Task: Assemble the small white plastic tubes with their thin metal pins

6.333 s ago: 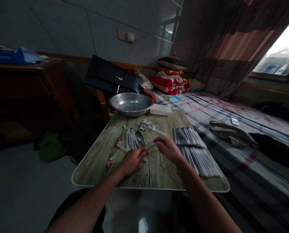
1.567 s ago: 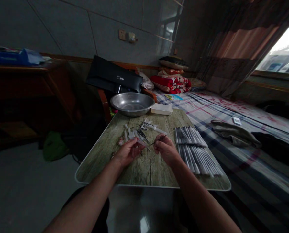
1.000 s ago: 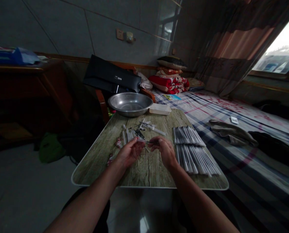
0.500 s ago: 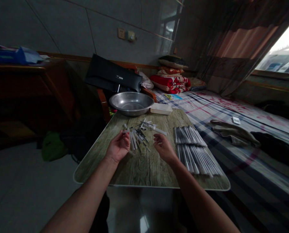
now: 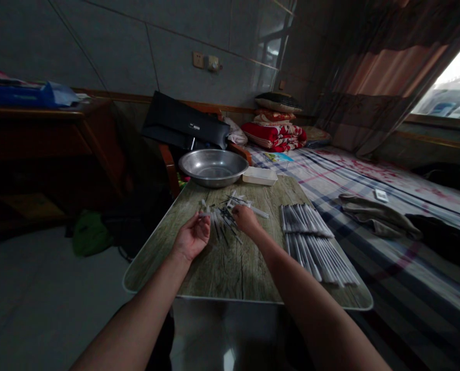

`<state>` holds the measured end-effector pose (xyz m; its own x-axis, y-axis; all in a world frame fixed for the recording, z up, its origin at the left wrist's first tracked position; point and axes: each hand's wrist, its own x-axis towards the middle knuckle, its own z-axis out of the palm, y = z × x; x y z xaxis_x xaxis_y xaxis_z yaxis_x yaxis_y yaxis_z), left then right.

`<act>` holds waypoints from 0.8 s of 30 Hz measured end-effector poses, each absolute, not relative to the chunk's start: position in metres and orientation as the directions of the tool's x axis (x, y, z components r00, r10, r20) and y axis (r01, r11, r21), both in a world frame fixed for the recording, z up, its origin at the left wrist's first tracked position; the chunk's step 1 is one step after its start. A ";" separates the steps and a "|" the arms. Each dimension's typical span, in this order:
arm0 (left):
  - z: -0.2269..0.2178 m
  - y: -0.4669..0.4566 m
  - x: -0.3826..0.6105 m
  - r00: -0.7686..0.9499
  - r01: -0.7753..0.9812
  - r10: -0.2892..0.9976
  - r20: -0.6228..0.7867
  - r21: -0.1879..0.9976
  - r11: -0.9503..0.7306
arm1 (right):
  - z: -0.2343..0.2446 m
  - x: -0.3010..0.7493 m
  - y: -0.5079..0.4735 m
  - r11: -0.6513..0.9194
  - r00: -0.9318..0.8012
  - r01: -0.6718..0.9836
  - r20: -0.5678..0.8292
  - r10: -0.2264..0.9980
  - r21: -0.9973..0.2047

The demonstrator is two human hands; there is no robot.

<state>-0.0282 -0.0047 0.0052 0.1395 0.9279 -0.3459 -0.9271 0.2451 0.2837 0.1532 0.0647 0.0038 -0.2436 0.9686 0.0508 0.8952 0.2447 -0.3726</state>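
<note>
At the worktop's (image 5: 222,273) middle, the left hand (image 5: 193,239) pinches a pale tube (image 5: 204,213) beside the loose pile (image 5: 225,220). The right hand (image 5: 245,219) rests on that pile, and its fingers' grip cannot be told. This looks like picking out parts, and lifting one thin piece calls for a fine pinch.

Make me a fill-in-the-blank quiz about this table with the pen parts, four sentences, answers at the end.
1. The left hand pinches a white ____.
2. The right hand reaches into the loose pile of parts, which lies ____ of the neat rows of pens.
3. The shallow white tray sits right of the ____ basin.
4. The pens lie on a table with a ____-grain top.
Missing words: tube; left; metal; wood.
</note>
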 end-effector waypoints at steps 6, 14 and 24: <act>0.009 -0.005 -0.024 0.138 -0.924 0.927 -0.349 0.291 0.247 | -0.002 0.128 0.090 0.160 -0.177 0.929 -0.021 0.984 -0.334; 0.008 -0.006 -0.021 0.130 -0.905 0.927 -0.351 0.340 0.255 | -0.008 0.129 0.083 0.167 -0.184 0.923 -0.017 0.983 -0.348; 0.003 -0.008 -0.008 0.138 -0.868 0.927 -0.350 0.407 0.283 | 0.004 0.169 0.047 0.162 -0.244 0.390 0.068 0.967 -0.907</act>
